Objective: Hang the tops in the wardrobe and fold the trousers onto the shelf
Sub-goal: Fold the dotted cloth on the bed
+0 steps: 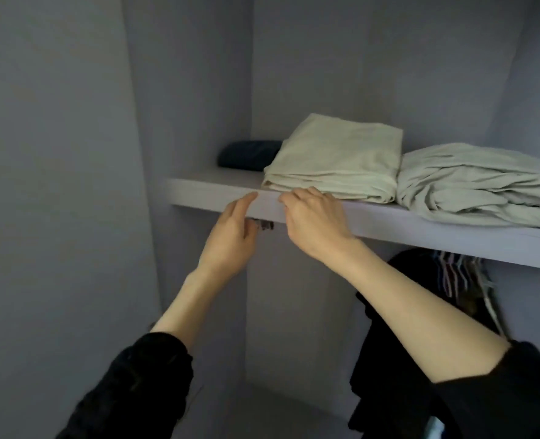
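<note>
Cream folded cotton trousers point(335, 160) sit on the pale lilac wardrobe shelf point(421, 229), front fold right at the shelf's front edge. Right hand point(313, 220) is at that edge, fingers point(297, 198) loosely curled, tips at or touching the fold but gripping nothing. Left hand point(230, 236) is just beside it, below the lip, fingers relaxed and released, holding nothing. Risk: stack is flush with the front edge, so a sleeve or wrist dragging across could pull the bottom layer out and tip it off. Second risk: the loosely bundled pale grey-green garment point(481, 182) touches the trousers on the right and looks unfolded; a nudge could slump it over the lip. Shelf also holds a dark navy folded item point(249, 153) behind the trousers at left. Below the shelf hang dark tops point(398, 312) and a striped one point(452, 270); rail fitting point(264, 224) barely visible.
</note>
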